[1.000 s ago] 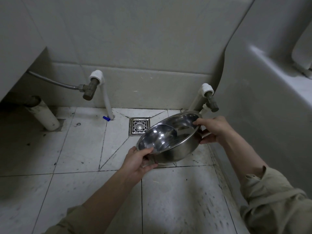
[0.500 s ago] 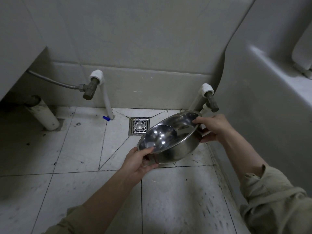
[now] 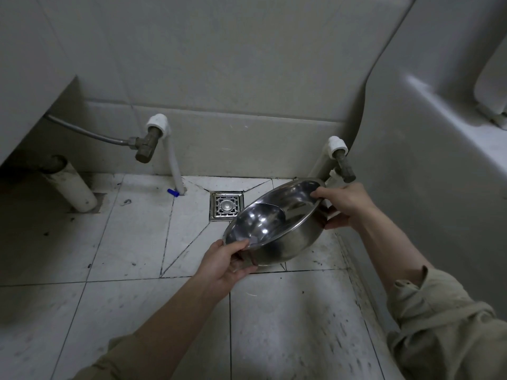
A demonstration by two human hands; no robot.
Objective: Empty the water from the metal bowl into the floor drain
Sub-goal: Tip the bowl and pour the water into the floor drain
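Note:
I hold a shiny metal bowl [image 3: 274, 223] above the tiled floor, tilted so its left rim is lowest. Water is pooled in the low left part of the bowl. My left hand [image 3: 225, 261] grips the near, low rim. My right hand [image 3: 343, 204] grips the far, high rim. The square metal floor drain [image 3: 226, 205] lies in the floor just left of and behind the bowl. The bowl's rim overlaps the drain's lower right corner in the view.
A white pipe with a brass valve [image 3: 153, 144] and a hose stands left of the drain. A second valve [image 3: 343, 163] sits right behind the bowl. A thick white drain pipe [image 3: 71, 187] slants at far left. A toilet body [image 3: 439, 160] fills the right.
The bowl has been tipped a little further toward its left rim. Both hands have kept their hold and barely shifted.

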